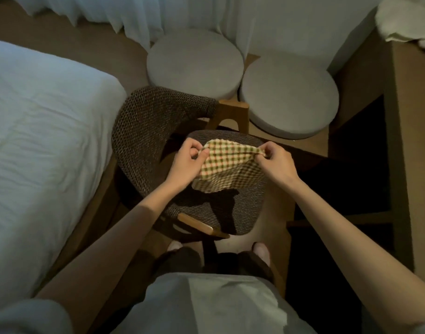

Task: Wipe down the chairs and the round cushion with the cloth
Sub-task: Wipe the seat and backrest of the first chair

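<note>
Woven brown chair (pixel 250 203) stands at 12 o'clock from the person, one grey round cushion (pixel 194 63) beyond it at 12, a second cushion (pixel 288 97) at 1. Checked cloth (pixel 227 165) spans 9 to 3 o'clock just above the seat, a top corner pinched in each grip, left hand (pixel 186 163) and right hand (pixel 277 163) equally near it.

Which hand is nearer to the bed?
Left. The left hand pinches the cloth corner facing the bed; the right hand pinches the opposite corner, farther from it.
</note>
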